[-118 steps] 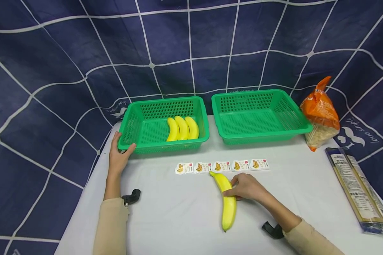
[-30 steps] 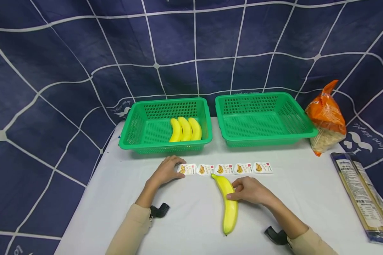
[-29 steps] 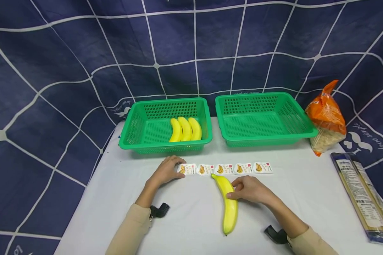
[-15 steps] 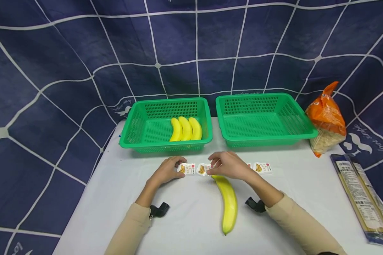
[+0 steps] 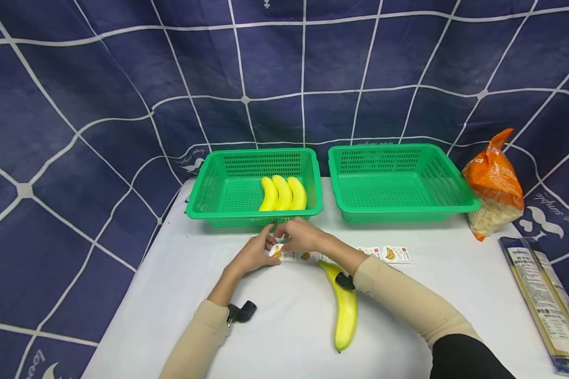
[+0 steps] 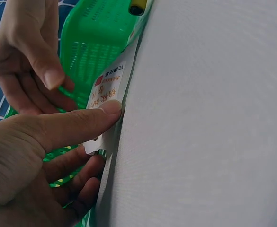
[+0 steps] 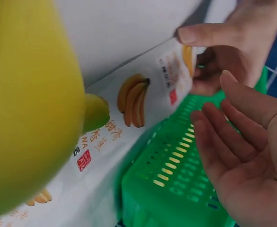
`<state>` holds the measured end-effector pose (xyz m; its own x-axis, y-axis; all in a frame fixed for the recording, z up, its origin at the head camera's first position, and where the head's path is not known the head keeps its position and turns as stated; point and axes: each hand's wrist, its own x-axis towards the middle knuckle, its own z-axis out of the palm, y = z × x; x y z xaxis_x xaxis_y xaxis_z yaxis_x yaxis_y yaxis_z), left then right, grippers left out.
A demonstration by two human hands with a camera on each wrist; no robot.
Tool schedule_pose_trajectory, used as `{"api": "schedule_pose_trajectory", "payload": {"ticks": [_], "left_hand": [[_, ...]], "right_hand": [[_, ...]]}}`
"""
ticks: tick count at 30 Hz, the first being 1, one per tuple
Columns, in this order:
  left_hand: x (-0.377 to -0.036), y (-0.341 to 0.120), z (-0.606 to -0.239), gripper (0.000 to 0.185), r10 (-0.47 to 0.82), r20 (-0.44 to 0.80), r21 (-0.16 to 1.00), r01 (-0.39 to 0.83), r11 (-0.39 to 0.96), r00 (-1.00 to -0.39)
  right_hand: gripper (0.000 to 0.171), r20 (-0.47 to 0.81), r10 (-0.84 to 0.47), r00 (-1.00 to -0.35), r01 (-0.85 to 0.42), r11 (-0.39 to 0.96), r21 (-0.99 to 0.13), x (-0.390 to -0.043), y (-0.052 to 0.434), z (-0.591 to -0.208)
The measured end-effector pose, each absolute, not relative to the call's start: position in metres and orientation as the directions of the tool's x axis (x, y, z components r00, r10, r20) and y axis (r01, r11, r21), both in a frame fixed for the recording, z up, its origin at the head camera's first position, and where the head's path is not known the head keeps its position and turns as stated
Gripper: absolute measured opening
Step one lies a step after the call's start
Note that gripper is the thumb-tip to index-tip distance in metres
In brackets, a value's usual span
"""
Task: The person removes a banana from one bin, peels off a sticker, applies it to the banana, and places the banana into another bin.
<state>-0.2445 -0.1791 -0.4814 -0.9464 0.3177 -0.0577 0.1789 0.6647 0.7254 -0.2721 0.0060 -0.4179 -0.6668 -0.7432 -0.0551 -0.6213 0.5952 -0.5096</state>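
A strip of banana stickers (image 5: 395, 254) lies across the table in front of the baskets. My left hand (image 5: 252, 256) pinches its left end, the thumb on the printed face and the other fingers (image 6: 88, 177) at the opposite side, as the left wrist view shows. Close by that end is my right hand (image 5: 300, 236), its fingers loosely bent and the thumb apart; in the right wrist view a gap shows between this hand (image 7: 256, 146) and the strip. A single banana (image 5: 345, 321) lies below the strip, under the right forearm, and looms large in the right wrist view.
Three bananas (image 5: 284, 193) lie in the left green basket (image 5: 251, 215). Beside it stands a second green basket (image 5: 408, 213), with an orange bag (image 5: 495, 184) at its right. Long flat packages (image 5: 545, 300) lie at the table's right edge. A dark blue cloth hangs behind.
My left hand left the left basket's corner and came to the strip's left end. My right hand let go of the banana and moved left along the strip.
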Motion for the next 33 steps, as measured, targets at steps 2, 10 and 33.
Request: {"api": "schedule_pose_trajectory", "payload": {"ticks": [2,10,33], "left_hand": [[-0.244,-0.179,-0.481,0.106,0.323,-0.055,0.724,0.185,0.665,-0.945],[-0.243,-0.179,-0.48,0.103,0.344,-0.039,0.72,0.212,0.661,-0.938],[-0.251,-0.194,-0.482,0.064,0.291,-0.096,0.826,0.087,0.557,-0.952]], "right_hand": [[0.033,-0.056,-0.764,-0.643,-0.643,0.579,-0.501,-0.275,0.002,-0.42],[0.027,-0.104,-0.82,-0.562,-0.713,0.545,-0.441,-0.287,-0.014,-0.427],[0.021,-0.139,-0.861,-0.489,-0.788,0.504,-0.352,-0.299,-0.026,-0.432]]}}
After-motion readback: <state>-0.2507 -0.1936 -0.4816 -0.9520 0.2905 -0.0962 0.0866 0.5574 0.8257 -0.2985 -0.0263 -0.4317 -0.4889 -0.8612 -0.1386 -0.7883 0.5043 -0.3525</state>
